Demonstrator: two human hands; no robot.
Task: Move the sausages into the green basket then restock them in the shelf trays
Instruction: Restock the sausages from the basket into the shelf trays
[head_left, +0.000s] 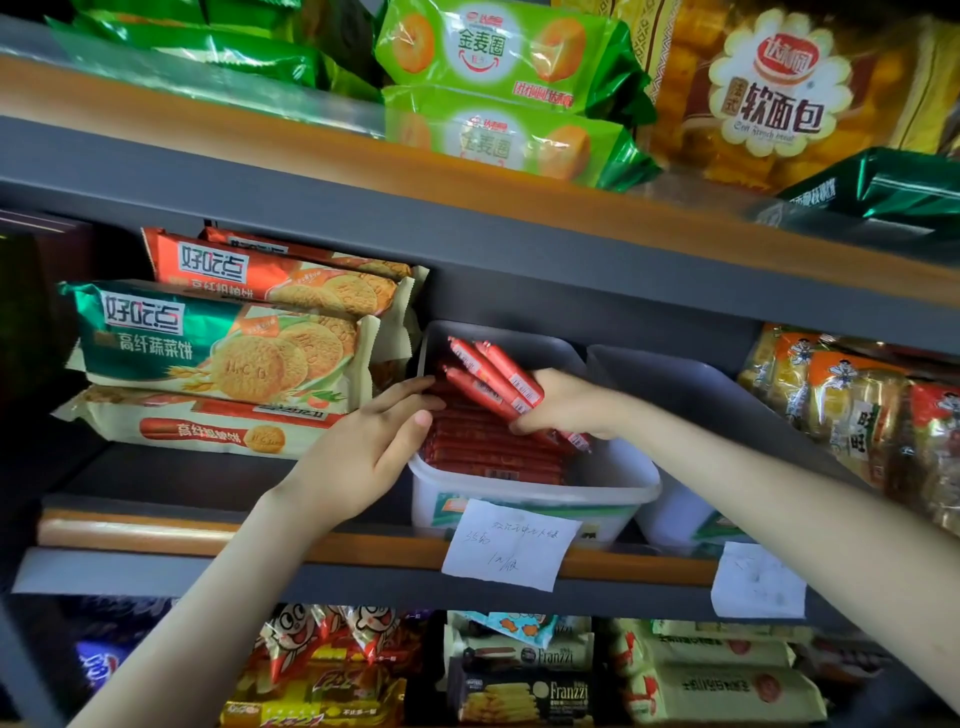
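Two bare forearms reach up to the middle shelf, where the right hand has its fingers curled round a bundle of slim red film-wrapped sausages. The bundle is held slanting, its far ends pointing up and back above a white translucent plastic tray. That tray holds a dense layer of red sausages lying crosswise. The left hand, fingers straight and holding nothing, touches the tray's left rim and the near end of the layer. No green basket shows, so I cannot tell whether the bundle is going in or coming out. Either way, the grip should stay firm around the bundle's middle, since the smooth casings look likely to slide past one another. If the bundle is going in, it should be turned to lie along the rows beneath before it is lowered, so nothing stands proud of the rim. The left hand does well to steady the tray against the orange wooden shelf lip, as a push could shove the tray into the second pale plastic tray just beside it. The dark shelf overhead sits close, so the far ends should stay low.
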